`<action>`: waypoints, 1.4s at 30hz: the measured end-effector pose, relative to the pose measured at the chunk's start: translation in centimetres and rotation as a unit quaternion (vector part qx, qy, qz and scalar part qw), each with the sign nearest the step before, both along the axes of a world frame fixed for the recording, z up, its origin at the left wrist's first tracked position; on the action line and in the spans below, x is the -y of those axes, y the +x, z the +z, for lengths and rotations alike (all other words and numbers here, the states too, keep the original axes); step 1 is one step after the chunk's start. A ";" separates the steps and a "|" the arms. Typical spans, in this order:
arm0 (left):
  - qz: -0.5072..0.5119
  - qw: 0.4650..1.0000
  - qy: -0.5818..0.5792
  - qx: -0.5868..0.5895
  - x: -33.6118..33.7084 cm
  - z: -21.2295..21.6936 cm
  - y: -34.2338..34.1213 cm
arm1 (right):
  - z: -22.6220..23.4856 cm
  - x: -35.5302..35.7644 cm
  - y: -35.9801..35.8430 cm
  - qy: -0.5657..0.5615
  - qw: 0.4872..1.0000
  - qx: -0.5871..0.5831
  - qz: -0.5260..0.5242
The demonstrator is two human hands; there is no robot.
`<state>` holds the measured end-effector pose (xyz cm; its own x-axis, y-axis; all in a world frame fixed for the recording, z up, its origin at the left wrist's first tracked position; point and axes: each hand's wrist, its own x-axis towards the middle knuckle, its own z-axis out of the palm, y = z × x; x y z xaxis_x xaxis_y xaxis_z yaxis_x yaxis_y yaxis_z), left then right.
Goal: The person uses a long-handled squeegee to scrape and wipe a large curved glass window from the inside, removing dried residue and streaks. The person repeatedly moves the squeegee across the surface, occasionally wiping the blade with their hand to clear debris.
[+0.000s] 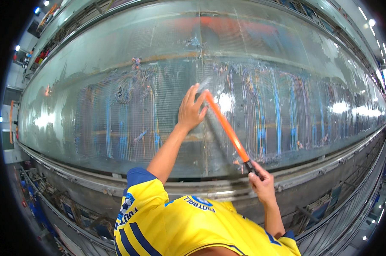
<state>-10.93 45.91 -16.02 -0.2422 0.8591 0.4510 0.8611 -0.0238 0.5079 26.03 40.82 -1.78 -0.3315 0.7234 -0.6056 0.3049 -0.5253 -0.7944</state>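
My right hand is closed around the black handle of a long orange-shafted tool. The tool slants up and left across the table, its far end beside the fingertips of my left hand. That hand reaches forward with fingers apart over the middle of the surface. I cannot tell whether it touches the tool's tip. A pale blurred patch beyond the tip is too smeared to make out. Beneath both hands stretches a wide, glossy grey-green surface, marked with blue, purple and orange streaks.
A metal rail runs along the near edge of the surface, in front of my body. Another long frame edge borders the far side. Small bits of coloured residue stick to the surface. Railings stand at lower right.
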 end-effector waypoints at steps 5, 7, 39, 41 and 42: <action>0.025 0.984 -0.174 -0.010 13.2 -3.4 9.8 | -0.4 4.5 6.1 0.006 0.981 0.000 -0.194; -0.049 0.967 -0.229 -0.097 18.1 -3.1 12.5 | 0.2 5.8 7.5 -0.012 0.964 0.000 -0.266; 0.140 0.956 -0.209 -0.149 2.7 -6.7 2.6 | -2.8 0.8 8.8 -0.004 0.997 0.012 -0.070; 0.075 0.961 -0.246 -0.106 1.8 -5.0 10.2 | -2.9 -0.2 9.3 0.016 0.996 0.025 -0.089; 0.018 0.958 -0.282 -0.047 1.6 -3.8 13.7 | -3.0 -0.6 9.9 0.031 0.995 0.023 -0.094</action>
<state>2.77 44.33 -19.85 -0.2579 0.9642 -0.0620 0.8988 0.2629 0.3506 35.94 41.44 -4.82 -0.1602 0.8064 -0.5693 0.2422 -0.5270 -0.8146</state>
